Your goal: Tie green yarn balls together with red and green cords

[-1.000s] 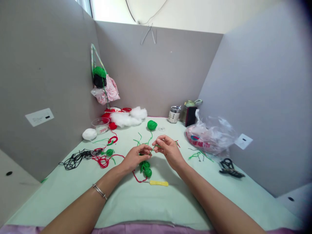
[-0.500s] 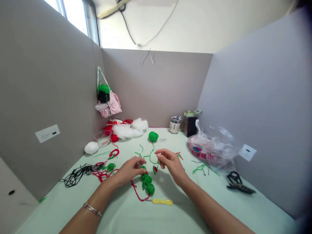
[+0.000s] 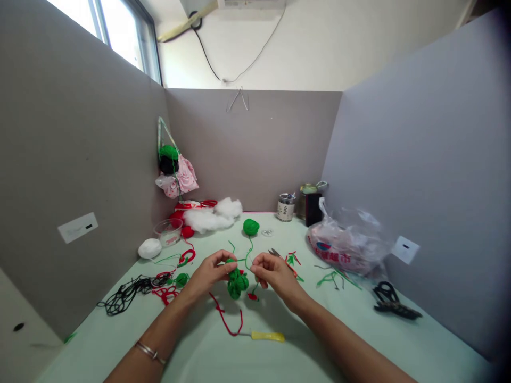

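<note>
Your left hand (image 3: 215, 272) grips and partly hides a knobbly green yarn clump (image 3: 238, 285); your right hand (image 3: 276, 274) pinches thin green yarn (image 3: 246, 261).

A pale green tabletop (image 3: 207, 356) carries a green yarn ball (image 3: 251, 227) and black cord (image 3: 138, 289) (loosely tangled).

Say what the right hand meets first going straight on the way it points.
Likely the green yarn strand just ahead of it, then the left hand holding the green crocheted piece. Depth is unclear, so the strand might be missed.
</note>
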Tool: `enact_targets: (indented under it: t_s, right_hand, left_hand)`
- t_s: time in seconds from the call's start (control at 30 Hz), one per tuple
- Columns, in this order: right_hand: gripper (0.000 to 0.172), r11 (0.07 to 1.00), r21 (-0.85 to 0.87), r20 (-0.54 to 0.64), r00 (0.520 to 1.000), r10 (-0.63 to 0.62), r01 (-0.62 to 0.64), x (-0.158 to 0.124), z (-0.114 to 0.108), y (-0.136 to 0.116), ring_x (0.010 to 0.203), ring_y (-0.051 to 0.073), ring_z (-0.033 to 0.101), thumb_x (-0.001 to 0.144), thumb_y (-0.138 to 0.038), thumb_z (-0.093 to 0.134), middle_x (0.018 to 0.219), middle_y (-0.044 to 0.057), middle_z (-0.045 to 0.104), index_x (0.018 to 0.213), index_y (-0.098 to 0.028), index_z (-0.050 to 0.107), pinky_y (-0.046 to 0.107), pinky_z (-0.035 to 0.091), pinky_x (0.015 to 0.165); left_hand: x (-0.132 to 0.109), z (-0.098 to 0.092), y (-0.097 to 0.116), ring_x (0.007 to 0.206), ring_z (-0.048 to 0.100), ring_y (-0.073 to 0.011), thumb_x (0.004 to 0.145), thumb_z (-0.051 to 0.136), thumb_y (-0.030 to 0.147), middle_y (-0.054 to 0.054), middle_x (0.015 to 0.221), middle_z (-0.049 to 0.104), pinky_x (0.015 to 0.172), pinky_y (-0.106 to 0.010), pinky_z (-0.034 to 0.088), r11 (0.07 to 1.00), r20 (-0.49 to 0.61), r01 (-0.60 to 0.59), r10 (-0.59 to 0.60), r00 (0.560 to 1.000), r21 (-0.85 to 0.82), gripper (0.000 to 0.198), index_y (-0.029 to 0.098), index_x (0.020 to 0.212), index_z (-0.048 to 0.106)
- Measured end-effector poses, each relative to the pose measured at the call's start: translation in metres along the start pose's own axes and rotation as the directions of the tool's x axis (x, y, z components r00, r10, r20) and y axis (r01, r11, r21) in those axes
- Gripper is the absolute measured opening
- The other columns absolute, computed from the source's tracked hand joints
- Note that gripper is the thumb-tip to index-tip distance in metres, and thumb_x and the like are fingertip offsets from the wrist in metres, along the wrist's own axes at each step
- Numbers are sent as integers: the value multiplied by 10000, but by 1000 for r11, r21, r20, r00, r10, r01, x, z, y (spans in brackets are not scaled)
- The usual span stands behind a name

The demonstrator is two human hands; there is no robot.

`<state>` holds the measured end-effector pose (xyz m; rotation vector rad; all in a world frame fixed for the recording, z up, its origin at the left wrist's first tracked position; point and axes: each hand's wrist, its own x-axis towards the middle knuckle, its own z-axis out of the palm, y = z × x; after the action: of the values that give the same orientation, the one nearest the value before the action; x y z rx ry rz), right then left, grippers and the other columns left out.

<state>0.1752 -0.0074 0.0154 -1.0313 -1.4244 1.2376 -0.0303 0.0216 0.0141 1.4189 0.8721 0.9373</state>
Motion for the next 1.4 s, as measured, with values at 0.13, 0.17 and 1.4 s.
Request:
enact_targets:
  t_s: [0.13, 0.17, 1.4]
  right_hand:
    - [321, 999, 27, 38, 999, 25, -26, -3, 4, -4, 446, 71, 437, 706, -423, 757, 569, -60, 543, 760, -180, 554, 219, 321, 472]
    - [326, 999, 26, 43, 999, 24, -25, -4, 5, -5, 445, 71, 436, 705, -425, 759, 569, -62, 537, 758, -181, 550, 219, 321, 470]
    - [117, 875, -411, 74, 966, -247, 255, -13, 13, 8, 549, 106, 484, 824, -299, 637, 629, -37, 550, 830, -199, 576, 241, 385, 547]
  left_hand:
    - [3, -1, -7, 746, 582, -133, 718, 755, 474, -1, 816, 600, 681, -244, 452, 999, -83, 4, -9, 997, -52, 369, 185, 886, 600]
    - [4, 0, -9, 737, 580, -132, 710, 761, 477, 0, 807, 598, 678, -247, 454, 998, -103, 0, -7, 995, -64, 377, 183, 878, 596]
    - [-4, 15, 5, 767, 649, -107, 868, 637, 162, -48, 907, 639, 757, -248, 580, 826, -171, -46, -61, 983, -562, 75, 108, 918, 647]
